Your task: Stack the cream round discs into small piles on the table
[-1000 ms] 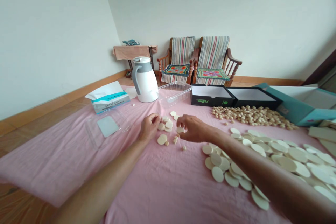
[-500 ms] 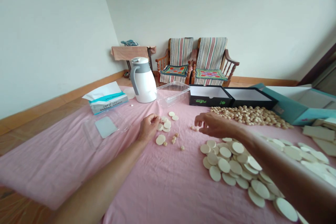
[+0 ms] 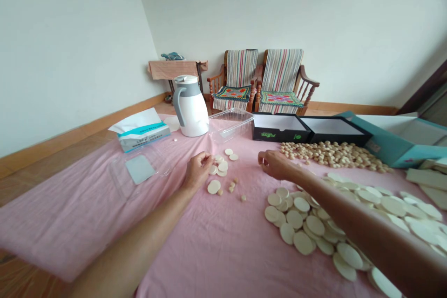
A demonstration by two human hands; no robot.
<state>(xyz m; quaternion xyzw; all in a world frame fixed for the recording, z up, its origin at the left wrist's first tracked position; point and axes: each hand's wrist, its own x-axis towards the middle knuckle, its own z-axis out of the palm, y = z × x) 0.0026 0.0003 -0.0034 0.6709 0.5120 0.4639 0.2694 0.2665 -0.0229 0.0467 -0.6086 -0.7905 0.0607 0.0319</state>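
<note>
My left hand (image 3: 198,169) is closed in a pinch beside a small cluster of pale round discs (image 3: 222,166). Whatever its fingertips hold is too small to make out. To the right, my right hand (image 3: 274,164) hovers low over the cloth with its fingers curled in. I cannot see what lies inside them. Between the hands and nearer to me are a larger single disc (image 3: 213,187) and several small wooden beads (image 3: 231,187). A heap of wooden beads (image 3: 335,153) spreads just beyond my right wrist, and a big pile of discs (image 3: 302,223) lies under and beside my right forearm.
A pink cloth (image 3: 206,251) covers the surface. Along the back stand a white jug (image 3: 193,114), a clear plastic tray (image 3: 232,123), black boxes (image 3: 279,134) and a teal box (image 3: 401,146). At left are a tissue pack (image 3: 145,135) and a clear lid (image 3: 129,177).
The small beads beside my right fingertips are no longer visible. My right hand has shifted slightly left and up, its fingers more curled. My left hand has stayed in place.
</note>
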